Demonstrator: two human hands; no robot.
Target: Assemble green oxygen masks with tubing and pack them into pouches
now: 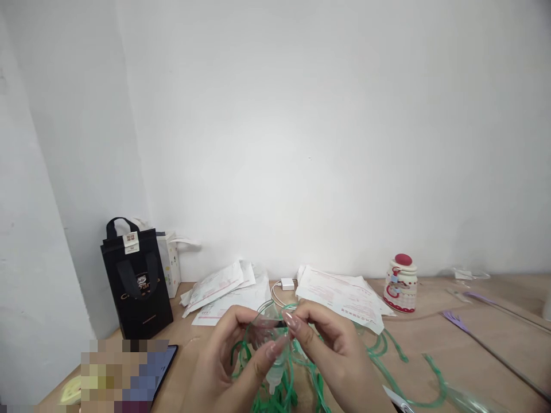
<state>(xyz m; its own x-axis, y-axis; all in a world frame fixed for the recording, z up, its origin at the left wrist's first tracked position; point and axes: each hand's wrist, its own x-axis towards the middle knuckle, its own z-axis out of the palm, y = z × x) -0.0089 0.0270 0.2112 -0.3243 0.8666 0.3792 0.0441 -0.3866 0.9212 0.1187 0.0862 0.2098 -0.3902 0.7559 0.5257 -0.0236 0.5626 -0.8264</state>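
Clear plastic is gleaming between two bare hands at the near middle of a brown tabletop, where a person is handling a mask with a pale nozzle pointing downward. The left hand is cupping the mask, thumb and fingers closing around its shell; the right hand is pinching at its right rim, any cord between those fingertips staying hard to make out. Green straps are lying bunched below, and green tubing is curling to the right. White printed packets are lying on the far side, while a black gift bag is standing far left. Fine fingertip work at the rim is seemingly occupying this step; the next move is probably calling for a steady left hold and a precise right pinch.
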